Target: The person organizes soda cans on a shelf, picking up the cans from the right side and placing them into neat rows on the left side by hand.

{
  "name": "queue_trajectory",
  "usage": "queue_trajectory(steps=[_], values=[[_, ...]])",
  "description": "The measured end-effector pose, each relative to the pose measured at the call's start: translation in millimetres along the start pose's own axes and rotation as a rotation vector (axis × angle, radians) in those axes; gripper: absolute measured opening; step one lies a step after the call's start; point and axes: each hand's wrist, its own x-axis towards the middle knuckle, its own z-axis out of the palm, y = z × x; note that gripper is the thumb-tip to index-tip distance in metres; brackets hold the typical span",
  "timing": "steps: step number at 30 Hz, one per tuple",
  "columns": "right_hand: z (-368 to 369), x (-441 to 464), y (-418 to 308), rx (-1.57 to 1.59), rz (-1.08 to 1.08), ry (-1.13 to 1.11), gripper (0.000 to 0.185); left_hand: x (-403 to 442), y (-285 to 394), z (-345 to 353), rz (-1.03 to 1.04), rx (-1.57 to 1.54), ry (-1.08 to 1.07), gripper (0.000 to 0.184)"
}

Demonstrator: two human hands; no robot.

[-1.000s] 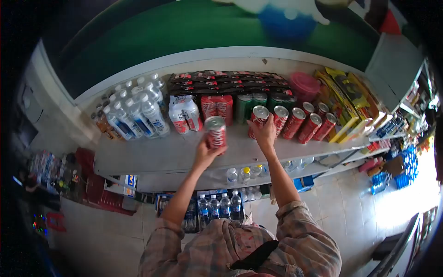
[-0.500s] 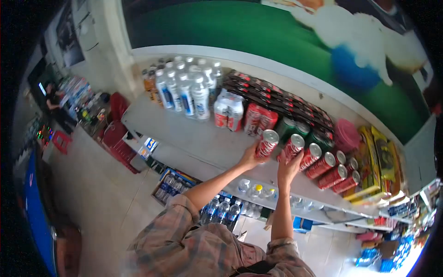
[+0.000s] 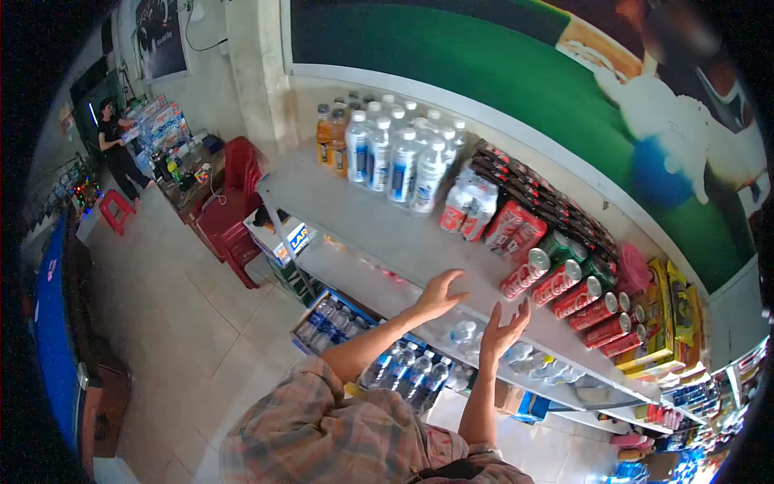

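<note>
My left hand [image 3: 440,297] hovers over the front part of the grey shelf [image 3: 347,218], fingers apart and holding nothing. To its right, my right hand [image 3: 505,329] is also empty, with fingers spread, just below the row of red soda cans. The leftmost red soda can [image 3: 524,276] stands closest to both hands, with a gap between it and them. A second red soda can [image 3: 557,282] and several more run off to the right. Behind them are green cans [image 3: 556,244], partly hidden, and a shrink-wrapped pack of red cans [image 3: 514,230].
Clear bottles [image 3: 403,173] and orange drink bottles [image 3: 331,145] stand on the shelf's left. Dark packets [image 3: 548,194] line the wall; yellow packages [image 3: 657,323] are at right. Below sits a crate of bottles [image 3: 330,319]. Red chairs [image 3: 238,210] and a person [image 3: 113,141] are farther left.
Both hands have let go of the two red soda cans and drawn back from them toward me. The cans now stand at the left end of the row. The view has shifted.
</note>
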Motion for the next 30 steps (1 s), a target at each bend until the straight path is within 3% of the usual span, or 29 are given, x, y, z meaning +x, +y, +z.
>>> queue_trajectory(steps=[3,7,14,20,24,30], values=[[30,-39,-42,0.049,0.014,-0.016,0.050,-30,-12,-61,-0.117,-0.105,0.022,0.043],[77,-92,-94,0.156,0.006,-0.226,0.025,-63,-18,-153,-0.179,-0.157,0.060,0.033],[132,-158,-172,0.275,0.074,-0.383,0.018,-118,2,-290,-0.324,-0.118,0.247,0.027],[144,-152,-174,0.275,0.014,-0.363,0.017,-121,-40,-317,-0.280,-0.312,0.369,0.025],[149,-146,-166,0.244,0.064,-0.337,0.015,-117,-47,-311,-0.258,-0.326,0.306,0.024],[162,-128,-146,0.268,0.129,-0.256,0.016,-69,-49,-338,-0.268,-0.129,0.286,0.022]])
